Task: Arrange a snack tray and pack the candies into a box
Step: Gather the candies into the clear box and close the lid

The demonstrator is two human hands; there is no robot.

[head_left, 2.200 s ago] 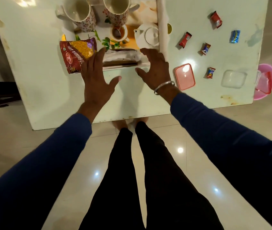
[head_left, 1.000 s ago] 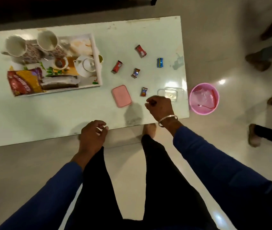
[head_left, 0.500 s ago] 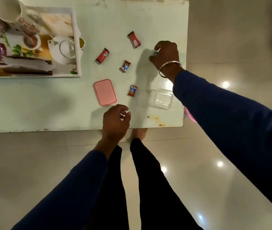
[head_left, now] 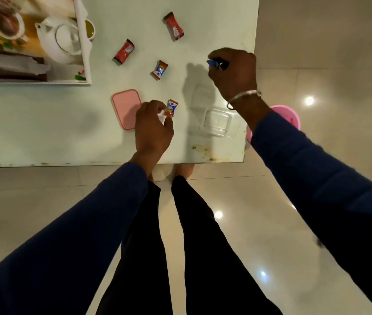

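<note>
Pinching a blue-wrapped candy [head_left: 213, 64] between curled fingers [head_left: 220, 56], the right hand [head_left: 234, 72] was raised over the far right part of the tabletop [head_left: 44, 123], beyond the clear plastic box [head_left: 217, 123]. A metal bangle [head_left: 244, 98] circled the right wrist, and a dark blue sleeve [head_left: 317, 178] covered the forearm.

The left hand [head_left: 152, 129] was positioned nearer the front edge, fingers curled, with the fingertips at a small red-and-blue candy [head_left: 171, 107]. Contact with the wrapper appeared to be made, but whether the candy was gripped or only touched could not be determined. This hand partly covered the right edge of the pink lid [head_left: 126, 108], which lay flat on the tabletop just beside the candy.

The clear plastic box stood open near the front right corner of the tabletop, to the right of the left hand and below the right wrist. No candy was visible inside it.

Three further candies lay loose on the tabletop, apart from one another: a red-and-blue one [head_left: 159, 69] between the hands and farther back, a red one [head_left: 123, 51] to its left, and a second red one [head_left: 173, 26] toward the far edge.

A white tray [head_left: 85, 53] occupied the far left, carrying a white teapot [head_left: 61, 39], a small cup [head_left: 10, 25] and a wrapped packet [head_left: 10, 64]. A pink bin [head_left: 287, 117] stood on the floor [head_left: 317, 42] beyond the right edge of the tabletop.
</note>
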